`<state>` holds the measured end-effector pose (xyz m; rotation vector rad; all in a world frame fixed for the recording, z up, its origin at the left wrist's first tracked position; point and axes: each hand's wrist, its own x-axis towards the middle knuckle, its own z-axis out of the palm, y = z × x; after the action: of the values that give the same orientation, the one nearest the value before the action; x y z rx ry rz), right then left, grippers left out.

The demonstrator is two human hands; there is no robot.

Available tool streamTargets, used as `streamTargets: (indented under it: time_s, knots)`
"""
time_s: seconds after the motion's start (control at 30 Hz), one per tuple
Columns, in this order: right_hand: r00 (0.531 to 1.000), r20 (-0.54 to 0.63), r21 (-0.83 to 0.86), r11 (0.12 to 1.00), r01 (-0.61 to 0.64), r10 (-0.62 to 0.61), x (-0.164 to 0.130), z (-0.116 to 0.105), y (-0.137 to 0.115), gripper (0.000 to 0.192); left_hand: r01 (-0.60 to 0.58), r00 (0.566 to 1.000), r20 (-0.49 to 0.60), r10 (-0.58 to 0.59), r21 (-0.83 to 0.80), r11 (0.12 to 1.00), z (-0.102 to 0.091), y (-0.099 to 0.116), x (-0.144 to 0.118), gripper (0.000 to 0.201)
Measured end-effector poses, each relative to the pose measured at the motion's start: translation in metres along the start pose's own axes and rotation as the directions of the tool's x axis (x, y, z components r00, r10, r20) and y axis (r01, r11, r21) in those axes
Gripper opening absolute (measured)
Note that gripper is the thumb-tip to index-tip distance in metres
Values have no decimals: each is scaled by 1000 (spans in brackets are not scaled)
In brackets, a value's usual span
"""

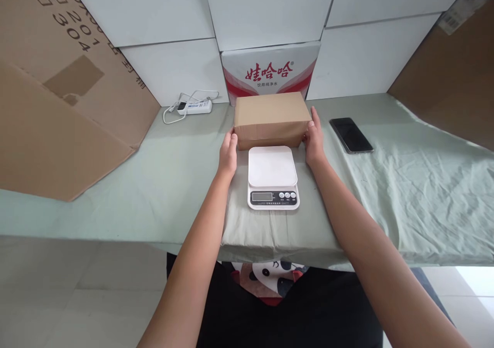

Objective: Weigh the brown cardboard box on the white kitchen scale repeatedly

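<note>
A closed brown cardboard box [272, 112] is held between my two hands, just behind the scale. My left hand [228, 155] presses on its left end, with the thumb at the near corner. At the right end, my right hand [314, 138] grips the box, its fingers along the side and partly hidden. Directly in front of the box lies a white digital kitchen scale [272, 168]. Its flat pan is bare and its display looks blank.
A black smartphone [351, 135] lies to the right on the green cloth [185, 183]. At the back left is a white power strip [195, 106] with its cable. A red and white carton [270, 72] stands against the wall. Large cardboard pieces [77, 96] flank both sides.
</note>
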<state>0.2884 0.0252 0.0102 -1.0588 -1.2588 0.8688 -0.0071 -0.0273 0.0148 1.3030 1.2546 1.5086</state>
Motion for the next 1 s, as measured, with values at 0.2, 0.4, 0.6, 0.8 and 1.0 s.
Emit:
streamTargets:
  time_s: [0.2, 0.4, 0.6, 0.8, 1.0]
  knots:
    - [1000, -24, 43, 999, -15, 16, 1, 0, 1, 118, -6, 1000, 11, 6, 2, 1000, 1, 4, -2, 89]
    - [1000, -15, 71, 997, -9, 10, -1, 1, 0, 114, -5, 1000, 6, 5, -1, 1000, 1, 3, -2, 87]
    - [1000, -19, 78, 997, -22, 23, -1, 1, -2, 123, -11, 1000, 9, 11, -5, 1000, 1, 3, -2, 90]
    - [1000, -19, 48, 999, -18, 19, -1, 1, 0, 120, -9, 1000, 8, 9, -8, 1000, 1, 2, -1, 90]
    - [1000, 0, 18, 1000, 14, -14, 0, -2, 2, 115, -19, 1000, 12, 19, -6, 1000, 1, 2, -2, 90]
